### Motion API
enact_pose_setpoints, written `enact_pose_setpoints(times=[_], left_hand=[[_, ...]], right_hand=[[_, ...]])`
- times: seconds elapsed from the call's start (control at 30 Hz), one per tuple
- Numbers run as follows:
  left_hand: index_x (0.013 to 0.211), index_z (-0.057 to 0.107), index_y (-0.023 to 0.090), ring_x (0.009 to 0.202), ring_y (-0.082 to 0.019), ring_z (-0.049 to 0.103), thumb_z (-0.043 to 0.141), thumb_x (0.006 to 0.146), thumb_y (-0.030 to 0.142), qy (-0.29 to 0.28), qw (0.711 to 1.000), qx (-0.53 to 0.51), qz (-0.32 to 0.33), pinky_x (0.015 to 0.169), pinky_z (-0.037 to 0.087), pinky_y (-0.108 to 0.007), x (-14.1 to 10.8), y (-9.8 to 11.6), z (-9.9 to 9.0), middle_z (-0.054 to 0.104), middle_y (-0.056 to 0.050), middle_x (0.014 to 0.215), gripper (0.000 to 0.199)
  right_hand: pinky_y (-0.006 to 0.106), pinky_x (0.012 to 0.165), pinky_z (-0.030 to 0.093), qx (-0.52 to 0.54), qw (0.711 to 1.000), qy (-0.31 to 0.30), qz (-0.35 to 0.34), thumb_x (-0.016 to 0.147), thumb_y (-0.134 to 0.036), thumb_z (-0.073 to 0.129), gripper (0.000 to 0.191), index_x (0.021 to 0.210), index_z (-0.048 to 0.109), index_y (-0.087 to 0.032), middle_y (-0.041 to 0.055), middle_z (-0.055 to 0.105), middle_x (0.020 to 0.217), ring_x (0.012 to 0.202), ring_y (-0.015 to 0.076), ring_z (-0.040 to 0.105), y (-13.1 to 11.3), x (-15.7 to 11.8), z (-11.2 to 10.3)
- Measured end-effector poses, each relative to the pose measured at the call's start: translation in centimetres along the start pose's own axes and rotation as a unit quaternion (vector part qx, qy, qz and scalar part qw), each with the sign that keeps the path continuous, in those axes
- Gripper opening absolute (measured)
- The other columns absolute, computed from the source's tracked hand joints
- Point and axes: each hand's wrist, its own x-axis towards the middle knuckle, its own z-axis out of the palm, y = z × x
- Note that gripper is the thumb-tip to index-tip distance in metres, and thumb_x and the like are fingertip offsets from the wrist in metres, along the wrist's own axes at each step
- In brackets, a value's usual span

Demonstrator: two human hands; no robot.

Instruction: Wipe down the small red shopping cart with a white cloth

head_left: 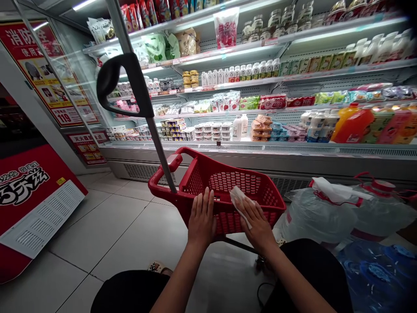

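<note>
The red shopping cart [230,167] sits in the middle of the frame, and both hands are on its near side. The left hand [201,219] has its fingers straight and close together, flat and holding nothing. The right hand [256,221] lies over a white wipe [237,194], fingers stretched out — I can't tell if the thumb pinches it. The wipe could slip away, since flat fingers only seem to press on it. It could also snag and rip on the little holes in the cart's wall. A hard push might make the cart roll, because there is a small wheel [259,263] below, or bump the big water jugs [321,213] at the lower right. The palms are hidden, and so is part of the wipe. The wheel is dark and fuzzy, and the gray pole [120,26] is cut off at the top.
</note>
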Motion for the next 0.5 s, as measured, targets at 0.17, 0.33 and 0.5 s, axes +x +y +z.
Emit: enact_pose_setpoints(times=[0.17, 0.33, 0.5], left_hand=[[0.169, 0.007, 0.019, 0.157, -0.037, 0.026, 0.067, 0.088, 0.031, 0.004, 1.000, -0.011, -0.021, 0.130, 0.022, -0.054, 0.1, 0.8, -0.4, 0.013, -0.011, 0.175, 0.102], [0.168, 0.014, 0.017, 0.158, -0.036, 0.023, 0.066, 0.090, 0.032, 0.010, 1.000, -0.005, -0.018, 0.130, 0.021, -0.053, 0.0, 0.8, 0.0, 0.013, -0.012, 0.175, 0.095], [0.166, 0.025, 0.018, 0.160, -0.025, 0.023, 0.056, 0.098, 0.030, 0.023, 0.999, -0.026, 0.023, 0.132, 0.018, -0.044, -0.4, -1.7, -1.0, 0.023, -0.007, 0.173, 0.076]], right_hand=[[0.053, 0.128, 0.021, 0.012, 0.996, 0.024, 0.080, 0.108, -0.024, 0.029, 0.064, 0.168, 0.008, -0.035, 0.0000, 0.033, 0.169, 0.156, 0.0221, 0.031, 1.2, -1.1, 0.1], [0.052, 0.129, 0.019, 0.073, 0.997, -0.005, 0.003, 0.109, -0.026, 0.028, 0.063, 0.168, 0.007, -0.032, 0.0015, 0.036, 0.168, 0.155, 0.0212, 0.033, -4.7, 2.7, 1.3], [0.049, 0.129, 0.024, 0.104, 0.993, -0.002, -0.050, 0.109, -0.026, 0.030, 0.064, 0.168, 0.006, -0.030, 0.0008, 0.031, 0.170, 0.156, 0.0213, 0.030, -7.0, 4.3, 1.4]])
